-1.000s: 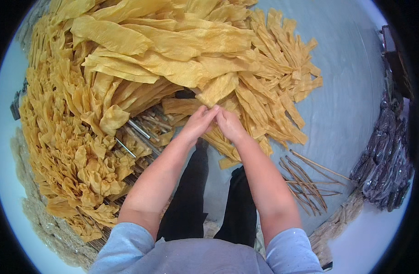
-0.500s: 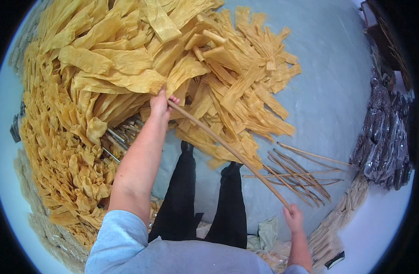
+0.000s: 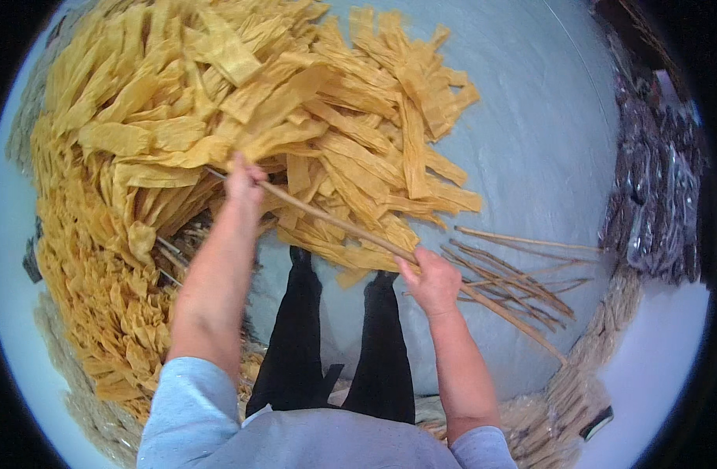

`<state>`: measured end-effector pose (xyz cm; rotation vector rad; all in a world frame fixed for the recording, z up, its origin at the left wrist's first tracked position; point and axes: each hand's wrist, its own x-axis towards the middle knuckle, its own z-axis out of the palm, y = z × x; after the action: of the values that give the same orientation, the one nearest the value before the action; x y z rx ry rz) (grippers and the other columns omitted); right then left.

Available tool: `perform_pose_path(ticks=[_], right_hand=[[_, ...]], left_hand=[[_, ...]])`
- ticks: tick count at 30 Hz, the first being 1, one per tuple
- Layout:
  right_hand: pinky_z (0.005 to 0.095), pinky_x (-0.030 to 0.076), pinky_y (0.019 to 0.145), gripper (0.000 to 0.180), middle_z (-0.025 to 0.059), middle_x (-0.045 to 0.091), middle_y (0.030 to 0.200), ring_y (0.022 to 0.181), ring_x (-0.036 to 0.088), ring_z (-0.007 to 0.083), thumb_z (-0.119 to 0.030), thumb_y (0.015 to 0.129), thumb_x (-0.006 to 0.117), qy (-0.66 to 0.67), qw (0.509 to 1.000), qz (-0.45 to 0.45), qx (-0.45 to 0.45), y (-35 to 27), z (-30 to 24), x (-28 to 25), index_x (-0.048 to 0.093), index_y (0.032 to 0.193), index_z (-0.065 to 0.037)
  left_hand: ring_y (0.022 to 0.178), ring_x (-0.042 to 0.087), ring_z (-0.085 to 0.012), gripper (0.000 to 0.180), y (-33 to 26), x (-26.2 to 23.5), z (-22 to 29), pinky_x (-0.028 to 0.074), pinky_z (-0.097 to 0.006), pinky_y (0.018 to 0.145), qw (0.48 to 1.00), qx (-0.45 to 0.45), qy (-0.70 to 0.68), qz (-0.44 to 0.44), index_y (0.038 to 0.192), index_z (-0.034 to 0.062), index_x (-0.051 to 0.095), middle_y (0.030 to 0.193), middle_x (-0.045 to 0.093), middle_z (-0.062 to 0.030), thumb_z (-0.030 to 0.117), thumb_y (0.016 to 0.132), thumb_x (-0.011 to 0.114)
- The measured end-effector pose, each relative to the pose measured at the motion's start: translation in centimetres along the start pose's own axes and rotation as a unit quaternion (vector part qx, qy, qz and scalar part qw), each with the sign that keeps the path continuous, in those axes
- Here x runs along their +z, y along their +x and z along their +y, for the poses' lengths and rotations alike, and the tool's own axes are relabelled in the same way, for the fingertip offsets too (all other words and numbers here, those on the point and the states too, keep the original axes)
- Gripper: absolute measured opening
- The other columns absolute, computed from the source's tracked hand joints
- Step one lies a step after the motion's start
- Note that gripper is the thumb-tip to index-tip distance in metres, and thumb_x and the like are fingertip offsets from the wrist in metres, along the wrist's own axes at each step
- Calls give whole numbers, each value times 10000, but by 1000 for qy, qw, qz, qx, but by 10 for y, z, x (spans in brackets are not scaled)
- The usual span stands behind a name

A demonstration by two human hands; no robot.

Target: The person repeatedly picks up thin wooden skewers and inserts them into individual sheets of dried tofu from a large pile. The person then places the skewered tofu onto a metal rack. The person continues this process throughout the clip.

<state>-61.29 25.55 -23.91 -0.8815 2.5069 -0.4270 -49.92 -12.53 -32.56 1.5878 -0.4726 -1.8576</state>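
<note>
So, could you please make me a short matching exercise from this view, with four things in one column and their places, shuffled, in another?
Things:
1. Long stick
2. Loose sticks
3. Yellow sheets
4. Dark shiny bundles

Places:
A. Heaped from the upper left to the middle of the view
B. Along the far right side of the view
C. Gripped by the left hand and the right hand
D. Lying on the grey-blue floor, right of the right hand

Pairs: 1-C, 2-D, 3-A, 4-B
</note>
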Motion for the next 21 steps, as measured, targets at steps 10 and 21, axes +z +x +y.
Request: perform_pose_path(ticks=[10,21], right_hand=[[389,433,501,417,87,561,613,560,555,298,-456,734,699,-13,999,-12,50,-117,143,-29,519,647,-90],[371,424,496,330,108,531,600,547,535,279,-337,670,765,6,994,-43,100,-181,245,-86,568,668,-72]], left_hand=[[444,350,-55,327,26,-10,-27,238,-164,351,989,-131,-18,62,1037,208,513,577,370,32,366,819,699],[418,284,-76,342,3,10,-38,205,-188,356,993,-93,16,65,940,198,522,532,313,32,365,759,760]])
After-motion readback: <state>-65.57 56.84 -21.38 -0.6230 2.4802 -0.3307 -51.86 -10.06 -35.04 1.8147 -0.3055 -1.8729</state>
